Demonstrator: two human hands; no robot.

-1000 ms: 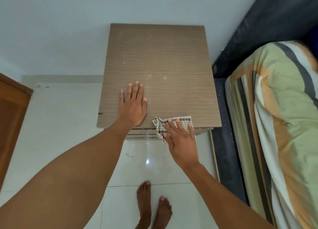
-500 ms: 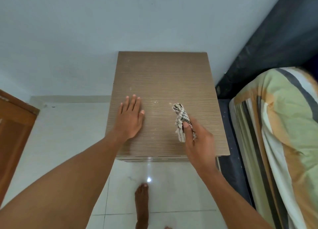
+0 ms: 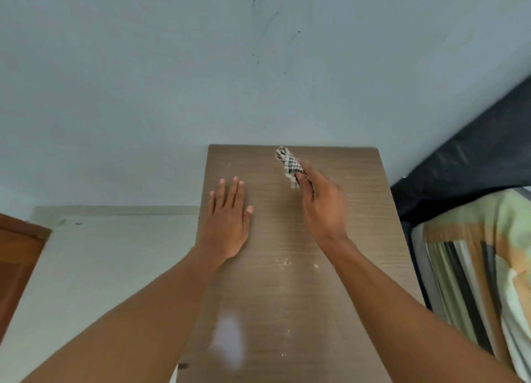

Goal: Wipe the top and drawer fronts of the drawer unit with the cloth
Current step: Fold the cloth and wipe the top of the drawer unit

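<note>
Our bunched checked cloth (image 3: 288, 164) sits at the far edge of the brown wood-grain drawer unit top (image 3: 293, 282), pinched in our right hand (image 3: 321, 207), sticking out past the fingertips. Left hand (image 3: 228, 224) lies flat, empty. Bunched so small, it may skip the near crumbs.

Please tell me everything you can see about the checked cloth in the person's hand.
The small checked cloth, woven fabric in off-white with dark crossing lines, is bunched into a narrow roll. The right hand grips its near end, thumb on top, while the far end points toward the pale wall and lies near the back edge of the brown wood-grain top of the drawer unit. Frayed threads hang at its near side. Slight blur hides whether it presses on the top.
</note>
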